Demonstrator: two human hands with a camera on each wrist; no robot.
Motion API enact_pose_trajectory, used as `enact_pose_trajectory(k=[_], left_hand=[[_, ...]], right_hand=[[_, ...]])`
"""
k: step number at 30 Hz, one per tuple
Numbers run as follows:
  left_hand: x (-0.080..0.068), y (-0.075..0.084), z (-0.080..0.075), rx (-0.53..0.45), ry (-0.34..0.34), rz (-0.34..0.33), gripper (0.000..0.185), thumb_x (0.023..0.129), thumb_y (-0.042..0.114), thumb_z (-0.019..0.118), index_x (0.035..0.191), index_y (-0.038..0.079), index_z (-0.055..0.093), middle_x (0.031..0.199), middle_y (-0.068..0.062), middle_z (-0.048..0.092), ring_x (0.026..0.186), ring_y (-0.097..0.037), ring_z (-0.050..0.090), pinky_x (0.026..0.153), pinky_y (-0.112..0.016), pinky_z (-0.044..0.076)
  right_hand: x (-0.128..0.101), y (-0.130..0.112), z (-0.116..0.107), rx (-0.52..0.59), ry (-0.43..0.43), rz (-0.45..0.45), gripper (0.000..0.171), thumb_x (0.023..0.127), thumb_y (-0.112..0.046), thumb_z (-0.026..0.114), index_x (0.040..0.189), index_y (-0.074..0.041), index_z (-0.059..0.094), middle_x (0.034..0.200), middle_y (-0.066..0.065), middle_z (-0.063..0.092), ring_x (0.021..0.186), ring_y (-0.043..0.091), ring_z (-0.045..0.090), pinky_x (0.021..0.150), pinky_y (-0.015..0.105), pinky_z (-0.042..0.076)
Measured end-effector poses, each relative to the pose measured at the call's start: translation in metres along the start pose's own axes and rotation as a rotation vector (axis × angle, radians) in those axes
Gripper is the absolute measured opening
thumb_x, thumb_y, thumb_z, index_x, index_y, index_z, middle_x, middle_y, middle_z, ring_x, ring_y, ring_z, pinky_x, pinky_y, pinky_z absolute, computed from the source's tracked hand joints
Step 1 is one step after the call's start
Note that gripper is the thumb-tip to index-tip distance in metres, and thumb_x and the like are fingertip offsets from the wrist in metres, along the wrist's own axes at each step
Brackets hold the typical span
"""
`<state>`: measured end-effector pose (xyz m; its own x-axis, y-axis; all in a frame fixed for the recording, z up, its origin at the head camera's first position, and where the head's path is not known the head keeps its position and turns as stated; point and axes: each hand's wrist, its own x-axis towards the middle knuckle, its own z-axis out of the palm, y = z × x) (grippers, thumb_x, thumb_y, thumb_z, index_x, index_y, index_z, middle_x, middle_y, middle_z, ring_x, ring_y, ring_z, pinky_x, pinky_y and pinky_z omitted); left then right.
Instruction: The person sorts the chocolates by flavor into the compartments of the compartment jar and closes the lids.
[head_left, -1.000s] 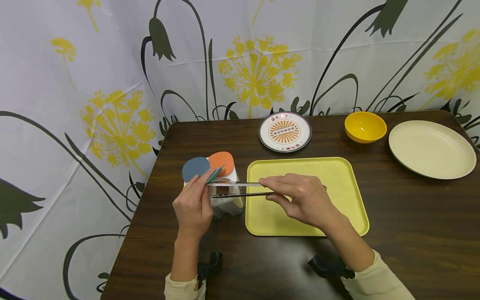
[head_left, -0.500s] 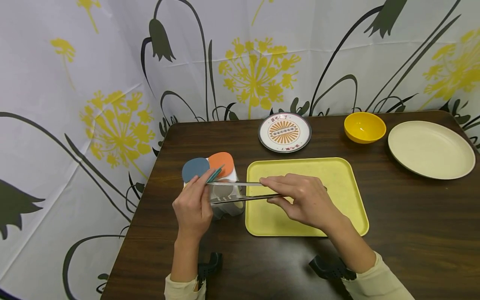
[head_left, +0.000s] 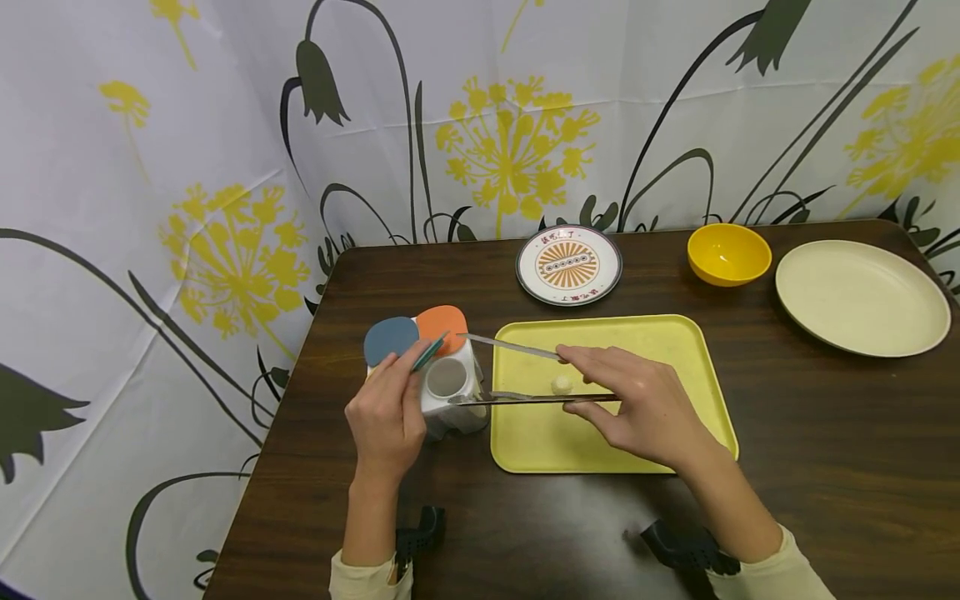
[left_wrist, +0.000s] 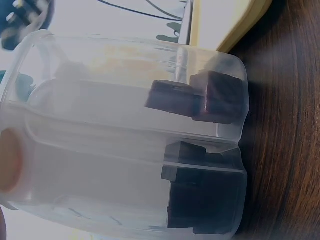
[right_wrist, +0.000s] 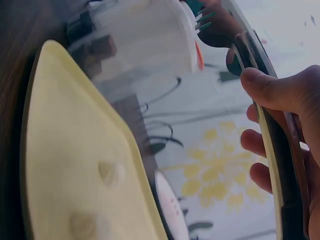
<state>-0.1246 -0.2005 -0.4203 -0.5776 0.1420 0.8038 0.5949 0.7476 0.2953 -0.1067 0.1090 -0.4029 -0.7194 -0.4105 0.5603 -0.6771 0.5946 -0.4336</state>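
The right hand (head_left: pixel 645 404) grips a pair of metal tongs (head_left: pixel 525 372) over the yellow tray (head_left: pixel 675 342), thumb and fingers curled round the handle end, the two arms spread apart and their tips pointing toward nine o'clock at the clear container (head_left: pixel 453 392). A small white ball (head_left: pixel 561 384) lies on the tray between the tong arms, just beside the fingertips, touched by neither arm as far as the head view shows. The left hand (head_left: pixel 386 417) sits at the container's nine o'clock side, its thumb and forefinger pinching a teal flip lid (head_left: pixel 429 352) and holding it up; the compartment below shows as an open round hole. Behind that lid, at twelve o'clock on the container, a blue lid (head_left: pixel 390 336) and an orange lid (head_left: pixel 442 319) also stand raised. The left wrist view shows dark brown blocks (left_wrist: pixel 200 100) in the container's compartments. At twelve o'clock from the tray rests a patterned saucer (head_left: pixel 569 263); toward one and two o'clock, well apart from it, are a yellow bowl (head_left: pixel 729 252) and a cream plate (head_left: pixel 862 297), all on the dark wooden table (head_left: pixel 825 433).
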Motion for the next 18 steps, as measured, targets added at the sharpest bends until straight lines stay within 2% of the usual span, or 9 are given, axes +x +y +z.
enact_pose_trajectory(k=[5, 9, 12, 15, 18], left_hand=[[0.000, 0.000, 0.001, -0.004, 0.001, 0.002, 0.034, 0.097, 0.016, 0.045, 0.123, 0.011, 0.066, 0.106, -0.005, 0.072, 0.092, -0.024, 0.070, 0.088, -0.049, 0.051], [0.001, 0.000, 0.001, -0.005, 0.002, 0.015, 0.033, 0.097, 0.018, 0.045, 0.122, 0.010, 0.066, 0.108, -0.005, 0.072, 0.092, -0.023, 0.070, 0.088, -0.049, 0.051], [0.001, 0.000, 0.001, -0.004, 0.001, 0.017, 0.034, 0.097, 0.018, 0.044, 0.122, 0.010, 0.066, 0.108, -0.005, 0.072, 0.093, -0.023, 0.070, 0.088, -0.049, 0.051], [0.001, 0.000, 0.001, -0.002, -0.001, 0.011, 0.034, 0.097, 0.018, 0.044, 0.122, 0.010, 0.066, 0.107, -0.005, 0.072, 0.093, -0.023, 0.070, 0.088, -0.049, 0.051], [0.001, 0.000, 0.001, -0.001, -0.001, 0.009, 0.034, 0.097, 0.018, 0.044, 0.122, 0.010, 0.066, 0.107, -0.005, 0.072, 0.093, -0.024, 0.070, 0.088, -0.049, 0.051]], right_hand=[[-0.021, 0.016, -0.011, -0.015, 0.038, 0.126, 0.071, 0.071, -0.023, 0.084, 0.135, -0.019, 0.056, 0.115, -0.007, 0.067, 0.084, 0.005, 0.064, 0.061, 0.027, 0.051], [-0.044, 0.031, -0.019, -0.077, 0.083, 0.247, 0.070, 0.069, -0.020, 0.085, 0.133, -0.017, 0.058, 0.111, -0.005, 0.068, 0.081, 0.008, 0.066, 0.060, 0.032, 0.055], [-0.058, 0.040, -0.024, -0.135, 0.120, 0.337, 0.068, 0.068, -0.019, 0.086, 0.131, -0.020, 0.060, 0.107, -0.005, 0.070, 0.078, 0.009, 0.067, 0.059, 0.031, 0.055], [-0.069, 0.047, -0.028, -0.182, 0.171, 0.412, 0.064, 0.068, -0.021, 0.086, 0.128, -0.021, 0.063, 0.101, -0.004, 0.071, 0.071, 0.013, 0.067, 0.055, 0.030, 0.051], [-0.079, 0.053, -0.031, -0.212, 0.204, 0.495, 0.062, 0.068, -0.023, 0.085, 0.126, -0.021, 0.065, 0.091, -0.002, 0.072, 0.063, 0.014, 0.060, 0.050, 0.031, 0.041]])
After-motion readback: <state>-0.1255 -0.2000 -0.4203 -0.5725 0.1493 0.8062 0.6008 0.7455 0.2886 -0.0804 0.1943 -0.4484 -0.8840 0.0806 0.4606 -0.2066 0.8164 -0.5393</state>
